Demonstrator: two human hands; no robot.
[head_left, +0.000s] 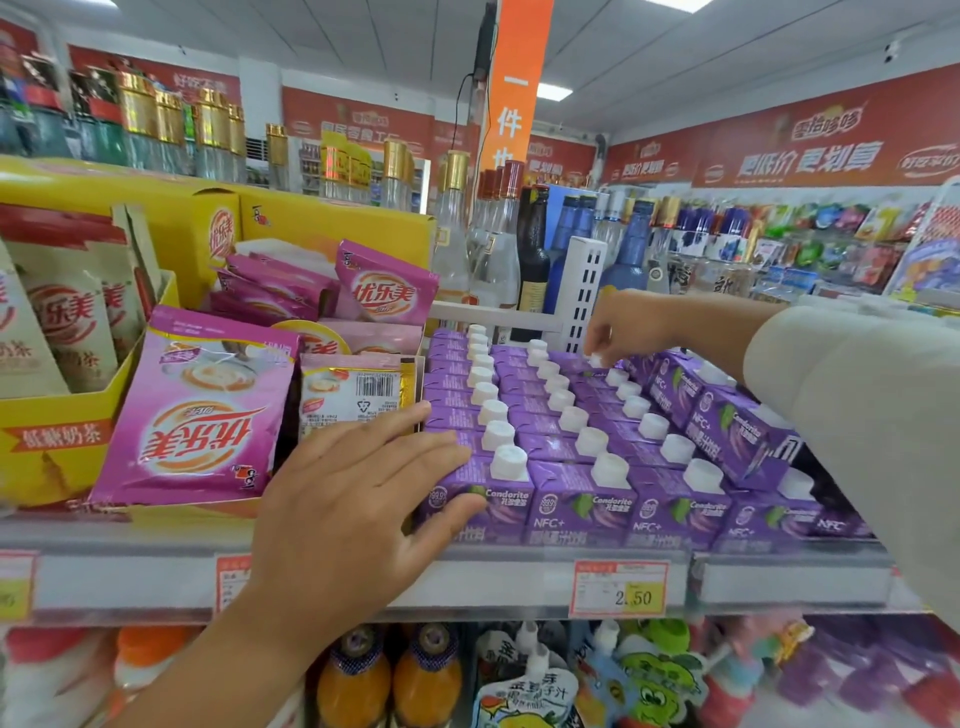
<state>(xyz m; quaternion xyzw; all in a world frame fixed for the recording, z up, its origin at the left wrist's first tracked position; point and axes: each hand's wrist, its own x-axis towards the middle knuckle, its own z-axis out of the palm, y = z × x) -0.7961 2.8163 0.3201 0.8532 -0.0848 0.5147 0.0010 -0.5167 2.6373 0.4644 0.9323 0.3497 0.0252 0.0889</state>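
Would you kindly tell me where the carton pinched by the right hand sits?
Head view, right of centre: the purple carton stands at the back of the third row from the left, below the white perforated divider, right hand pinching its cap.

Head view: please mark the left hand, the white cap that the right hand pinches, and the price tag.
left hand (345, 499), head view, back of the hand.
white cap (596, 360), head view, its visible side.
price tag (618, 590), head view, middle of the label.
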